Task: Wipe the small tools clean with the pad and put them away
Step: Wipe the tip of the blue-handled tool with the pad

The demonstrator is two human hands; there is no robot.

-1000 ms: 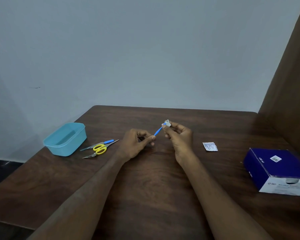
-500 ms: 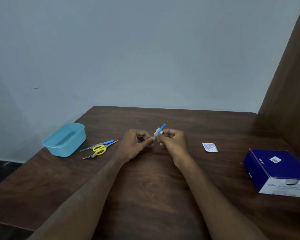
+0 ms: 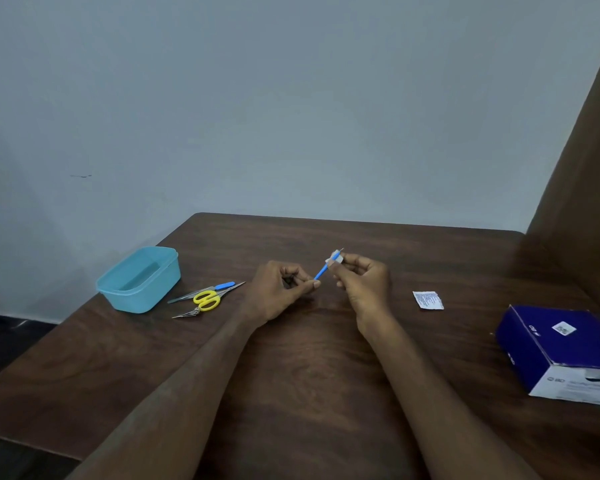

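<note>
Both forearms come in low over the dark brown wooden bench (image 3: 309, 393), and the hands meet above its middle. The left hand (image 3: 278, 292) has its fingers (image 3: 309, 285) curled in, thumb and forefinger pinching the bottom end of a thin blue-handled pick tool (image 3: 321, 271). The tool slants up and to the right from there. The right hand (image 3: 362, 285) pinches a small white folded wipe pad (image 3: 336, 259) around the tool's upper part, so the pad sits right at those fingertips, with just a sliver of metal tip poking out past it.

Right of the right-hand fingers, lying flat on the bench, is a torn white foil sachet (image 3: 427, 300), and further right, near the edge, a dark blue cardboard box with a white end panel (image 3: 561, 351).

Left of the left-hand fingers there's a little pile: yellow-handled small scissors (image 3: 205, 301), silver tweezers (image 3: 201, 293) and another blue-handled tool (image 3: 224, 286), all touching or overlapping. Just beyond those sits an open light blue plastic tub (image 3: 139, 278), with a pale grey-blue wall (image 3: 291, 98) behind everything.
</note>
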